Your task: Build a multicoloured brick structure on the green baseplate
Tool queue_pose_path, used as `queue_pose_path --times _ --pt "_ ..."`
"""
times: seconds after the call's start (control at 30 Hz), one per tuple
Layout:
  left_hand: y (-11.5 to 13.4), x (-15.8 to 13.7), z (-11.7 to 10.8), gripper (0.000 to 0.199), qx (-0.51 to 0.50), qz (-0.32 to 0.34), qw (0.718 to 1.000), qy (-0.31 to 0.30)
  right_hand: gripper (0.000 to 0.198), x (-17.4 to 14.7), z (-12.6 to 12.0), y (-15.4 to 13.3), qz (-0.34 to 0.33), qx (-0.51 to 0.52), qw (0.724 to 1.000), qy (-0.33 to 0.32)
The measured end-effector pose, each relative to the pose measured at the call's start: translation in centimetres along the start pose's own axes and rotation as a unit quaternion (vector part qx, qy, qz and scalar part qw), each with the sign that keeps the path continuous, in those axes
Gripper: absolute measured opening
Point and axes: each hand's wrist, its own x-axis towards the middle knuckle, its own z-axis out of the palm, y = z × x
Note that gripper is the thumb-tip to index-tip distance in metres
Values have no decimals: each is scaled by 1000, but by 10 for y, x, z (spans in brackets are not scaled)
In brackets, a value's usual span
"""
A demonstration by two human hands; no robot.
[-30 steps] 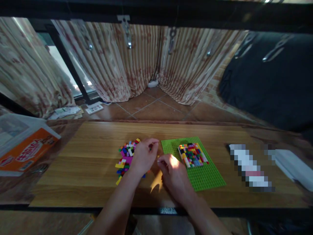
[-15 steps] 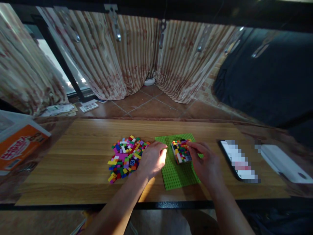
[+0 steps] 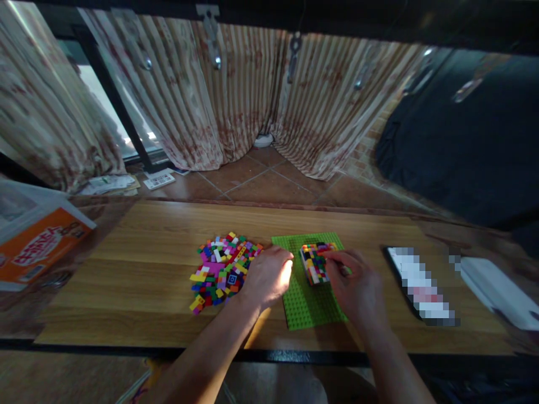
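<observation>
My right hand (image 3: 357, 286) pinches the light, rigid, break-apart brick block (image 3: 316, 262) by its side on the green baseplate (image 3: 307, 306), while my left hand (image 3: 267, 275), fingers curled, steadies the baseplate's left edge.

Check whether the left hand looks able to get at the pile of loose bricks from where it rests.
Probably yes: the left hand rests right beside the brick pile, with nothing between them on the table.

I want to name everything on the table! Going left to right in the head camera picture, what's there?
Orange box → pile of loose bricks → left hand → brick block on the green baseplate → right hand → phone → white object.
</observation>
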Motion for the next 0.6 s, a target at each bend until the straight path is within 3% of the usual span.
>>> queue_pose_path --times 0.6 --pt "2 -2 -2 22 27 -2 999 -25 17 1 3 -3 -43 -49 998 23"
